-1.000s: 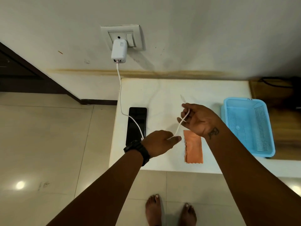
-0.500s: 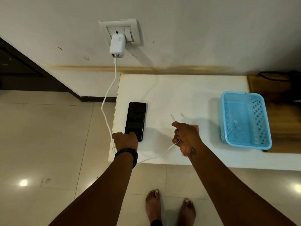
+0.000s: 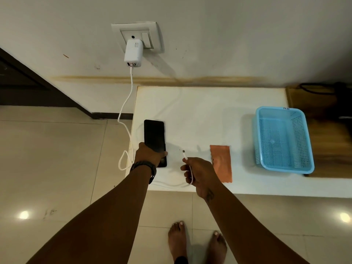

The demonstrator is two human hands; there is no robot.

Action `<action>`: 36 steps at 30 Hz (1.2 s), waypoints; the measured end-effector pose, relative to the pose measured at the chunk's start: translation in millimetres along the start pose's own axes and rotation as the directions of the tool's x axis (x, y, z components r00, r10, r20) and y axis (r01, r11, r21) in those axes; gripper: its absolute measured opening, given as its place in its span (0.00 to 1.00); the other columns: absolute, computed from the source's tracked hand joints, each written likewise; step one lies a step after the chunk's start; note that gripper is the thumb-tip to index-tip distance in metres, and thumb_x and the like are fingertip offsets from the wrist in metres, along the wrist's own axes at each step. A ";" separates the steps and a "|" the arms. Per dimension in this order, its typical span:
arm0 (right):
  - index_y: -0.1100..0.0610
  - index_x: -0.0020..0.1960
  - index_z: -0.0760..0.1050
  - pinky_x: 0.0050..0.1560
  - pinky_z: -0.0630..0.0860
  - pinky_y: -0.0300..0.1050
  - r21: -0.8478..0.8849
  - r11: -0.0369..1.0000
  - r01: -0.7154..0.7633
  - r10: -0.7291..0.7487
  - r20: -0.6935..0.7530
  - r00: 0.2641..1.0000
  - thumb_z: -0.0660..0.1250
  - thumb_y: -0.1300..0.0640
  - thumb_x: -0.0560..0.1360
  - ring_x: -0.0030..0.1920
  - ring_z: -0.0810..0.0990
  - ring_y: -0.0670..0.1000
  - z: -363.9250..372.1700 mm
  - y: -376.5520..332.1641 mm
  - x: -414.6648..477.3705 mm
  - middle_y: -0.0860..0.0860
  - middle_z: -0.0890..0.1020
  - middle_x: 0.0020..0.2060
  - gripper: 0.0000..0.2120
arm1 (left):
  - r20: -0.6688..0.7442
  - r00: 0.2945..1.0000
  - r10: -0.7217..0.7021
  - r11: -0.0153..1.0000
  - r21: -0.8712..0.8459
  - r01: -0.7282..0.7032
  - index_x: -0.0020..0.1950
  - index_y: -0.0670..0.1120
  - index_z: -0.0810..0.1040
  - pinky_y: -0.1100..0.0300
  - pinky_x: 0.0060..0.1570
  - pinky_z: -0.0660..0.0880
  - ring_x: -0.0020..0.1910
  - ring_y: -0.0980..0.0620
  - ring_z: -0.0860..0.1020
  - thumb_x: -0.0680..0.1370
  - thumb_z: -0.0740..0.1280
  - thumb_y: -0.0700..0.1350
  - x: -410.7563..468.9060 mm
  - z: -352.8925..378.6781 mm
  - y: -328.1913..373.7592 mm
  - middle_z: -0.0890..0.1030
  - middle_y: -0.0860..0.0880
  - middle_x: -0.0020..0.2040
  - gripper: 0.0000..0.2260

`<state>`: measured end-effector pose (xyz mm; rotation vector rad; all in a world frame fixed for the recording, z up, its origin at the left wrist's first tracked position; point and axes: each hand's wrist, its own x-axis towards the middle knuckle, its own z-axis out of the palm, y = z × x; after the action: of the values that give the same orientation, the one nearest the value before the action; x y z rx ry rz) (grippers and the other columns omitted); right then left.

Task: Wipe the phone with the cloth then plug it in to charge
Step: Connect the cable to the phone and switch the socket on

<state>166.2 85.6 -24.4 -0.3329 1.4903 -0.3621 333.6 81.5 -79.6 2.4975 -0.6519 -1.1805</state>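
The phone [image 3: 154, 140] lies face up with a dark screen near the left edge of the white table [image 3: 209, 111], its long side running away from the person. The left hand [image 3: 149, 155] is closed over the phone's near end, fingers wrapped round the left side and thumb across the screen; whether that end is lifted off the table or only pressed down is hard to tell from this angle. A dark band [image 3: 145, 166] sits on that wrist. The right hand [image 3: 198, 173] is loosely curled round the white cable [image 3: 125, 103], pinching it just behind the plug [image 3: 184, 152], which points up and away from the person and stands apart from the phone, to the right of its near end. From the hand the cable drops to the table's near edge, runs left under the left forearm, loops off the table's left side and climbs to the white charger [image 3: 133, 52] seated in the wall socket [image 3: 137, 33]. The orange cloth [image 3: 222, 162] lies flat on the table just beside the right hand, on its right. A light blue basket [image 3: 283, 138] stands further right, well apart from the cloth. Two bare feet [image 3: 196, 242] stand on the tiled floor [image 3: 57, 159] below.
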 end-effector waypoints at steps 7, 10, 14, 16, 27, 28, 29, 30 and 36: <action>0.62 0.52 0.79 0.32 0.69 0.41 -0.001 0.999 0.044 -0.044 0.032 0.999 0.66 0.57 0.77 0.32 0.72 0.49 -1.5 5.8 -8.4 0.54 0.80 0.35 0.09 | 0.339 0.939 0.048 0.667 -0.711 0.222 0.68 0.41 0.71 0.43 0.55 0.79 0.54 0.37 0.82 0.78 0.65 0.34 -5.1 -2.0 9.4 0.82 0.38 0.59 0.18; 0.62 0.52 0.80 0.35 0.72 0.42 0.050 0.996 0.072 -0.078 0.121 0.990 0.66 0.58 0.78 0.33 0.75 0.50 -0.9 8.4 -13.1 0.55 0.82 0.37 0.09 | 0.426 0.893 0.146 0.523 -0.799 0.296 0.69 0.40 0.71 0.45 0.52 0.80 0.54 0.37 0.83 0.79 0.63 0.35 -8.8 -8.6 22.2 0.82 0.38 0.59 0.18; 0.62 0.51 0.80 0.37 0.78 0.42 0.116 0.984 0.132 -0.155 0.223 0.962 0.69 0.59 0.76 0.34 0.80 0.51 4.0 9.9 -19.1 0.56 0.85 0.38 0.08 | 0.439 0.872 0.217 0.324 -0.875 0.360 0.67 0.43 0.75 0.46 0.48 0.81 0.51 0.37 0.83 0.81 0.65 0.49 -12.6 -16.4 42.4 0.82 0.37 0.58 0.17; 0.62 0.52 0.80 0.38 0.80 0.42 0.124 0.980 0.156 -0.182 0.237 0.954 0.70 0.58 0.75 0.34 0.82 0.51 8.9 8.7 -22.2 0.56 0.85 0.39 0.08 | 0.454 0.860 0.235 0.275 -0.879 0.389 0.66 0.43 0.75 0.47 0.46 0.82 0.50 0.37 0.84 0.81 0.62 0.56 -12.7 -17.9 49.3 0.82 0.36 0.57 0.20; 0.58 0.46 0.81 0.36 0.81 0.43 0.126 0.970 0.210 -0.230 0.169 0.958 0.70 0.57 0.76 0.32 0.83 0.51 25.6 -7.9 -30.2 0.54 0.86 0.35 0.05 | 0.444 0.848 0.290 0.297 -0.884 0.361 0.65 0.44 0.76 0.46 0.47 0.81 0.49 0.36 0.84 0.82 0.54 0.62 -14.6 -13.5 62.5 0.83 0.36 0.56 0.25; 0.58 0.45 0.81 0.35 0.81 0.42 0.121 0.969 0.214 -0.232 0.162 0.959 0.70 0.57 0.75 0.32 0.83 0.51 25.9 -8.5 -30.2 0.54 0.86 0.34 0.05 | 0.442 0.848 0.293 0.298 -0.885 0.358 0.66 0.44 0.76 0.46 0.47 0.81 0.49 0.36 0.84 0.82 0.54 0.62 -14.8 -13.3 63.1 0.82 0.36 0.57 0.26; 0.58 0.45 0.81 0.34 0.81 0.41 0.119 0.969 0.218 -0.235 0.155 0.959 0.71 0.56 0.75 0.31 0.83 0.50 26.1 -8.9 -30.4 0.54 0.86 0.34 0.05 | 0.439 0.848 0.296 0.300 -0.886 0.354 0.67 0.44 0.75 0.46 0.48 0.80 0.49 0.37 0.84 0.82 0.53 0.63 -14.7 -13.6 63.6 0.82 0.36 0.57 0.27; 0.58 0.44 0.81 0.34 0.81 0.41 0.118 0.968 0.222 -0.238 0.149 0.960 0.71 0.56 0.74 0.31 0.83 0.50 26.2 -9.4 -30.4 0.53 0.86 0.34 0.05 | 0.437 0.849 0.298 0.303 -0.886 0.350 0.67 0.44 0.75 0.46 0.48 0.80 0.49 0.37 0.84 0.82 0.53 0.63 -14.6 -13.8 64.0 0.82 0.36 0.57 0.27; 0.56 0.42 0.81 0.34 0.81 0.41 0.094 0.967 0.239 -0.248 0.112 0.962 0.72 0.56 0.74 0.30 0.83 0.50 26.5 -10.7 -30.0 0.53 0.85 0.32 0.04 | 0.428 0.851 0.304 0.320 -0.888 0.332 0.67 0.45 0.75 0.45 0.50 0.80 0.50 0.36 0.84 0.81 0.55 0.64 -13.9 -14.3 63.7 0.82 0.36 0.58 0.27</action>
<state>191.0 88.7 8.7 -0.4687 1.3132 -0.5864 319.8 35.5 -33.2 1.1033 0.0774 -1.6176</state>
